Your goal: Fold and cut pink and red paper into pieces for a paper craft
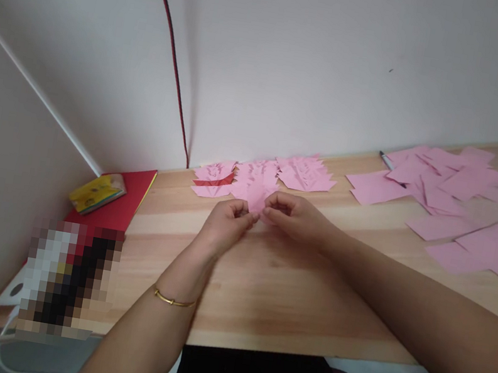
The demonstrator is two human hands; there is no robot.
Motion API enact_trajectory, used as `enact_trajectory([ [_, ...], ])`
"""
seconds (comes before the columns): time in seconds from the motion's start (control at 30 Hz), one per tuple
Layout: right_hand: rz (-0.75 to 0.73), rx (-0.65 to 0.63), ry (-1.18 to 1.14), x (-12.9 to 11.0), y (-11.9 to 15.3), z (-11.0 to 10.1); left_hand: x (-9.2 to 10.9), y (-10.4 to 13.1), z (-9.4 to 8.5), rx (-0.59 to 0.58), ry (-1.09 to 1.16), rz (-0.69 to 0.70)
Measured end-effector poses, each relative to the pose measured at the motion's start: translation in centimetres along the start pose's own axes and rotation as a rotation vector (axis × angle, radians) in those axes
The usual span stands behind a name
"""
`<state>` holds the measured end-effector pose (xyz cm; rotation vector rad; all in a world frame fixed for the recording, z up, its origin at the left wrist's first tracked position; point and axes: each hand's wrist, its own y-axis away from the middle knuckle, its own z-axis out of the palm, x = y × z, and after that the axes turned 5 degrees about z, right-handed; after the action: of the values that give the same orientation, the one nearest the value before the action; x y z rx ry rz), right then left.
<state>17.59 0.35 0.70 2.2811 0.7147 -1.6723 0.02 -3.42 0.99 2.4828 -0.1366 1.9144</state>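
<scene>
Between my two hands is a piece of pink paper (257, 199), pinched at its near edge above the wooden table. My left hand (226, 224) closes its fingertips on the paper's left corner. On the other side my right hand (291, 214) is closed on the right part, its thumb and fingers pressed together. Just beyond, against the wall, lie several cut pink paper pieces (307, 174) with jagged edges. A red strip (214, 181) lies across the leftmost of them. The fingers partly hide the held paper.
Loose pink sheets (442, 174) are heaped at the right, with a dark pen (386, 160) beside them. At the left, a yellow packet (98, 192) rests on a red folder (136, 193). A dark red cable (173, 40) hangs down the wall. Part of the left side is pixelated.
</scene>
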Motion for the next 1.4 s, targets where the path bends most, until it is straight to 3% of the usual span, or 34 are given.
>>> enact_trajectory([
  [0.2, 0.084, -0.018, 0.062, -0.10, -0.07, -0.11, 0.24, 0.07, 0.21, -0.031, 0.006, -0.017],
  [0.47, 0.039, -0.031, 0.090, 0.14, 0.09, -0.12, 0.16, 0.13, 0.32, -0.061, 0.048, -0.046],
  [0.63, -0.005, -0.118, 0.028, 0.53, 0.08, -0.33, -0.15, -0.09, -0.17, -0.009, 0.090, -0.020],
  [0.87, -0.039, -0.132, -0.004, 0.48, 0.15, -0.25, 0.54, 0.05, -0.07, 0.004, 0.208, -0.043],
  [1.1, -0.007, -0.191, -0.193, 0.09, 0.46, -0.09, 0.54, -0.02, 0.35, 0.022, 0.326, -0.055],
  [1.4, 0.065, -0.071, -0.046, -0.23, 0.42, 0.25, -0.20, -0.25, 0.60, 0.043, 0.368, 0.029],
])
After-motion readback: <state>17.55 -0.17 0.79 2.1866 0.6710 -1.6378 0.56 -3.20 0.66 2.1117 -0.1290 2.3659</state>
